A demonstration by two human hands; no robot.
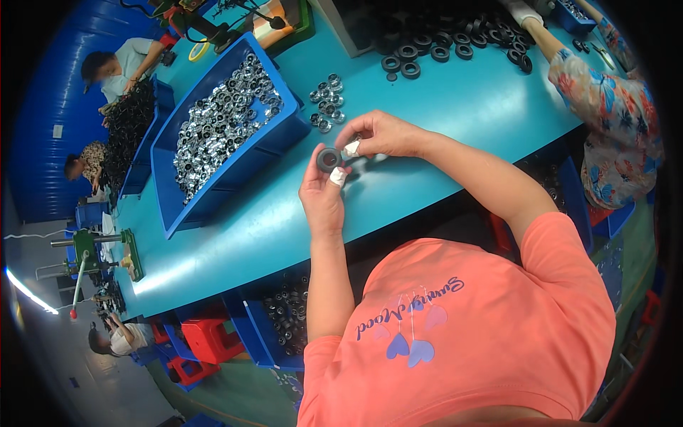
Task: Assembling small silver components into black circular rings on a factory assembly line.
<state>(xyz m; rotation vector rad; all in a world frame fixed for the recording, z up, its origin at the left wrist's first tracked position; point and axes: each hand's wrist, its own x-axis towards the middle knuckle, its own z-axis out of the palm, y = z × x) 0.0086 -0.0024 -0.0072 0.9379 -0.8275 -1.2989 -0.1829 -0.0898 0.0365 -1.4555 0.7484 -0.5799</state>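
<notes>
My left hand (324, 203) grips a black ring-shaped part (329, 159) between thumb and fingers, its round face turned up. White tape wraps the left thumb. From the right, my right hand (388, 135) comes in with its thumb and fingers pinched close beside the ring. Its thumb also has white tape, and whatever lies in the pinch is mostly hidden. Just beyond my hands, a small cluster of shiny silver-and-black round parts (327, 99) sits on the teal table (427, 107). To the left, a large blue bin (284, 135) holds many more such parts.
Black rings (441, 46) lie heaped at the far side. A co-worker's floral sleeve (597, 85) reaches in at the right. A green hand press (85, 252) stands at the left end, and another blue bin (252, 331) sits below the table edge beside red stools (210, 340).
</notes>
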